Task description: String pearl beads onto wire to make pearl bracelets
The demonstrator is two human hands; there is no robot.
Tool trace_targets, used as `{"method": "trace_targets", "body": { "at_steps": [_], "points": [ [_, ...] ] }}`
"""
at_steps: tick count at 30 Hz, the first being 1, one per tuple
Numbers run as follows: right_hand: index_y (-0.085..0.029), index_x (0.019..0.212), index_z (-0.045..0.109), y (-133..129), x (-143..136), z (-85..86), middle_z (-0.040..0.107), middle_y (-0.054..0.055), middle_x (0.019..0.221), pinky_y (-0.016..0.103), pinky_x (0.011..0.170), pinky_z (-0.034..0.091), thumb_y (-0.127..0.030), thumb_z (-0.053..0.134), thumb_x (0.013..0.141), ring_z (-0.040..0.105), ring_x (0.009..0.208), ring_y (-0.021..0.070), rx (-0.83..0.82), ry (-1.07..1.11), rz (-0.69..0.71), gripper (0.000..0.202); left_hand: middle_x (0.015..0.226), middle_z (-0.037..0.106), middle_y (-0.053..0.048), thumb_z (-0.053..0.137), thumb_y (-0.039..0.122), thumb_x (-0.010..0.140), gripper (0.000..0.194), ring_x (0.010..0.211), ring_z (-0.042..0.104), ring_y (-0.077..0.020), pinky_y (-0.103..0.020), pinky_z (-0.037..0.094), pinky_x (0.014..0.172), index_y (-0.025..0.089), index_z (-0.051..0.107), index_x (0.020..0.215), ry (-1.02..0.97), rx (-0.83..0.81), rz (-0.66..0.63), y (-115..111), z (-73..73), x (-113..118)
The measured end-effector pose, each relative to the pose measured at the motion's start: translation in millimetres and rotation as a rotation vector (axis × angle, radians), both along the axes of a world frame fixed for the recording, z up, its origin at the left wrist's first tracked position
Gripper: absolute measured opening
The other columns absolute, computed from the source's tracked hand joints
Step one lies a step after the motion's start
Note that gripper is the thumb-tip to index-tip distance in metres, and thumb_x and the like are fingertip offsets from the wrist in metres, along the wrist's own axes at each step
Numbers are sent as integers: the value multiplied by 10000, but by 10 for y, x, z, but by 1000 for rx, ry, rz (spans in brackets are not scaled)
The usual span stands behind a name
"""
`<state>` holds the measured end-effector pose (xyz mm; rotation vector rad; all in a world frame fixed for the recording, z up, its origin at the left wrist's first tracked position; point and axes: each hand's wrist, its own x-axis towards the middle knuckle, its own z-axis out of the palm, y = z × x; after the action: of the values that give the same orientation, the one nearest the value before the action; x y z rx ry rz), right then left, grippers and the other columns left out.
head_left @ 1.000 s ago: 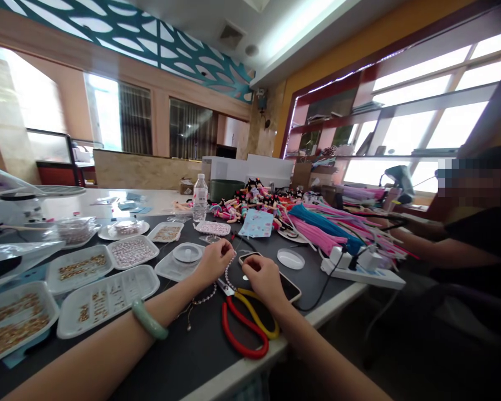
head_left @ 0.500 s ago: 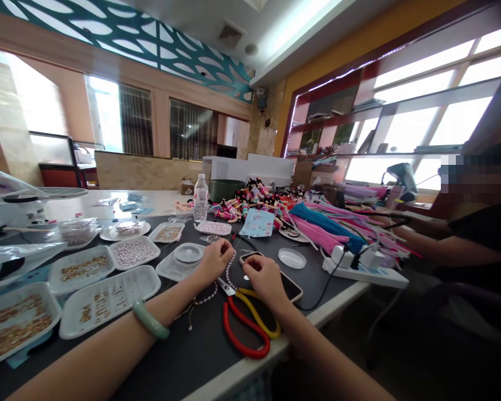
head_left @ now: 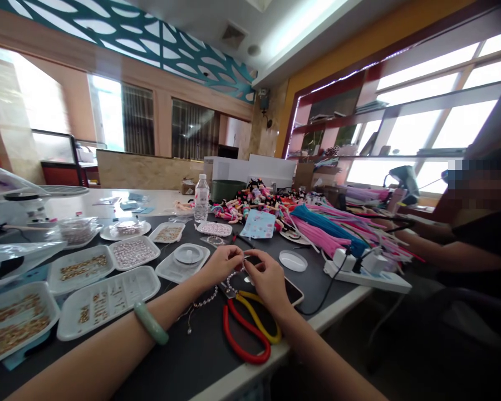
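My left hand (head_left: 222,264) pinches one end of a beaded strand (head_left: 207,301), fingers closed. Pearly beads hang from the fingers and curl down onto the dark mat, ending in thin cord tails. My right hand (head_left: 268,278) is pinched too, its fingertips meeting the left ones at the strand; the exact spot they grip is too small to make out. Below the hands lie scissors (head_left: 247,327) with one red and one yellow handle, their blades partly under the strand. A phone (head_left: 293,292) lies partly hidden beneath my right hand. A green bangle (head_left: 151,323) circles my left wrist.
White trays of gold parts (head_left: 83,269) and pearly beads (head_left: 134,252) fill the left side. A water bottle (head_left: 201,198), a pile of dolls (head_left: 256,195) and a power strip (head_left: 367,273) stand beyond. At right sits another person (head_left: 476,239).
My right hand has moved left and up to meet my left hand. My left hand has shifted slightly right and lower, with the strand in its fingers.
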<state>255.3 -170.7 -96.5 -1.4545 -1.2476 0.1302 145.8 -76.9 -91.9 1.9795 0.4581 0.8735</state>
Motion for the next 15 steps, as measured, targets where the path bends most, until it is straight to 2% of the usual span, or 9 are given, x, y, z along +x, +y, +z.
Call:
{"method": "trace_targets", "body": {
  "at_steps": [6, 10, 15],
  "points": [
    [-171, 896, 689, -10, 8, -6, 681, 60, 838, 277, 607, 455, -370, 544, 770, 572, 592, 153, -19, 8, 16, 276, 560, 515, 33, 522, 262, 685, 124, 527, 489, -93, -221, 393, 542, 145, 536, 649, -34, -129, -55, -49, 100, -14],
    [-194, 867, 713, -6, 28, -24, 595, 67, 907, 286, 612, 445, -376, 590, 744, 518, 581, 130, 7, -64, -98, 252, 542, 528, 33, 554, 255, 678, 126, 514, 490, -85, -214, 395, 538, 132, 571, 655, -30, -175, -88, -9, 88, -17],
    [-225, 847, 718, -17, 32, -27, 539, 66, 917, 314, 745, 425, -347, 592, 760, 539, 861, 204, 66, -143, -119, 195, 575, 580, 18, 604, 269, 672, 146, 518, 520, -80, -209, 408, 548, 124, 604, 686, -41, -256, -137, 77, 19, -5]
  ]
}}
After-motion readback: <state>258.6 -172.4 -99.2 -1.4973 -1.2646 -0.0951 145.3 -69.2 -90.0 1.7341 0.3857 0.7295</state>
